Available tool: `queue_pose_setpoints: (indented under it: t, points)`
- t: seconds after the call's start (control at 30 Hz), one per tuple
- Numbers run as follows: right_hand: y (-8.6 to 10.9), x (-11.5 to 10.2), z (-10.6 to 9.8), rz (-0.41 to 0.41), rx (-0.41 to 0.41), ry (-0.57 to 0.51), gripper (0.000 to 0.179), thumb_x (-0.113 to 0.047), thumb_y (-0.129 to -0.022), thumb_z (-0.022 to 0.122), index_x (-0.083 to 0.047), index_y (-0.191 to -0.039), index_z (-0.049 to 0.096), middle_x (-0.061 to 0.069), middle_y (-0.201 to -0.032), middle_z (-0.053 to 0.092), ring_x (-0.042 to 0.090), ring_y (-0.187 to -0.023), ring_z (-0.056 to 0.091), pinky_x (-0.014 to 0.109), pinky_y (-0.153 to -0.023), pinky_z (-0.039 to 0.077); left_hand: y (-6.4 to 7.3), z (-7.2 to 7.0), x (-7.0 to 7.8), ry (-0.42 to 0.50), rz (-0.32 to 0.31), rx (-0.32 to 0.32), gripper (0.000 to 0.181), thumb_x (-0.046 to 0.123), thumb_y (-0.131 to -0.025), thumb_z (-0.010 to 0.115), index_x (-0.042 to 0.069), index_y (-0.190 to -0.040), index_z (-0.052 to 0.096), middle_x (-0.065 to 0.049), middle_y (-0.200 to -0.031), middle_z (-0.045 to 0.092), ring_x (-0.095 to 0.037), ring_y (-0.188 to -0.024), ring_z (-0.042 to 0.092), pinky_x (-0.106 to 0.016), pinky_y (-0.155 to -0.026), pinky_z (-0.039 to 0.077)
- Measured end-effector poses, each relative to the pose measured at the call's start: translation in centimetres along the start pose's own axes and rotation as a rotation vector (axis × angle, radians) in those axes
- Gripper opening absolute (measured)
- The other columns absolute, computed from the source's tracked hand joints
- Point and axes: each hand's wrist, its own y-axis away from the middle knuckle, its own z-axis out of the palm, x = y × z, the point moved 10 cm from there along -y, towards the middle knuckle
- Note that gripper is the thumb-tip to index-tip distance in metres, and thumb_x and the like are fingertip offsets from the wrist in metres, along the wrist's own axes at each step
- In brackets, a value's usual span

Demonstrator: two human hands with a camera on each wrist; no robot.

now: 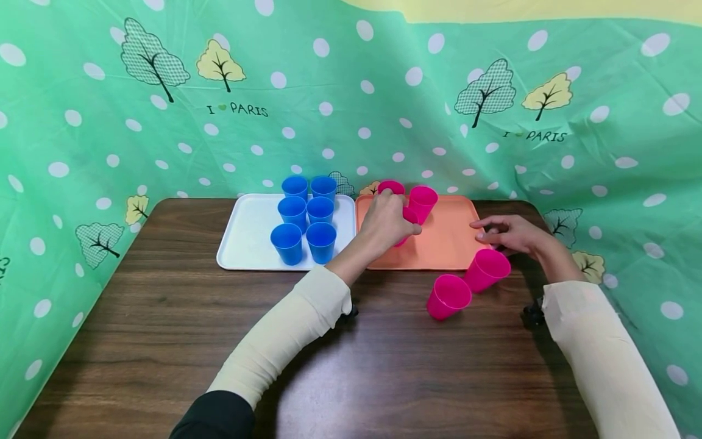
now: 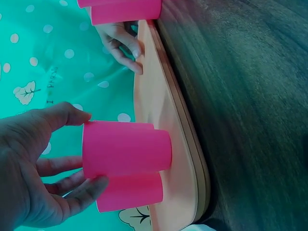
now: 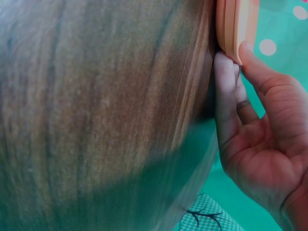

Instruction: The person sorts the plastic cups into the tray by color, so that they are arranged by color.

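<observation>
My left hand (image 1: 386, 221) holds a pink cup (image 2: 127, 148) by its rim over the left part of the orange tray (image 1: 446, 241), thumb on one side and fingers on the other. Behind it are two more pink cups, one upright at the back (image 1: 391, 185) and one to its right (image 1: 423, 203). At the tray's right edge, my right hand (image 1: 515, 235) pinches the rim, thumb on top and fingers underneath, as the right wrist view shows. In front of that hand, two pink cups stand side by side, one nearer (image 1: 448, 297) and one farther (image 1: 487, 270).
A white tray (image 1: 244, 244) adjoins the orange one on the left and bears several blue cups (image 1: 292, 212) in two columns. Both trays lie near the back of the brown wooden table (image 1: 164, 329). A green dotted cloth (image 1: 329, 91) hangs behind.
</observation>
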Motion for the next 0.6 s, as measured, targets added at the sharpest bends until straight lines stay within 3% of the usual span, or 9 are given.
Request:
queue_pose_setpoints:
  t: [0.37, 0.6]
  points:
    - [-0.40, 0.35, 0.08, 0.005, -0.001, 0.000, 0.069, -0.046, -0.109, 0.074, -0.012, -0.166, 0.055, 0.013, -0.120, 0.068, 0.029, -0.108, 0.067, 0.037, -0.086, 0.069, 0.01, -0.71, -0.58, -0.057, -0.022, 0.057, 0.045, 0.036, -0.087, 0.098, 0.005, -0.114, 0.078, -0.010, -0.119, 0.071, -0.023, -0.118, 0.066, -0.032, -0.088, 0.063]
    - [-0.35, 0.27, 0.02, 0.000, 0.000, -0.002, 0.070, -0.049, -0.109, 0.075, -0.013, -0.166, 0.055, 0.013, -0.120, 0.068, 0.030, -0.110, 0.067, 0.038, -0.087, 0.069, 0.20, -0.76, -0.89, -0.069, -0.056, 0.060, 0.050, 0.036, -0.087, 0.098, 0.007, -0.122, 0.078, -0.011, -0.127, 0.071, -0.027, -0.127, 0.065, -0.034, -0.091, 0.066]
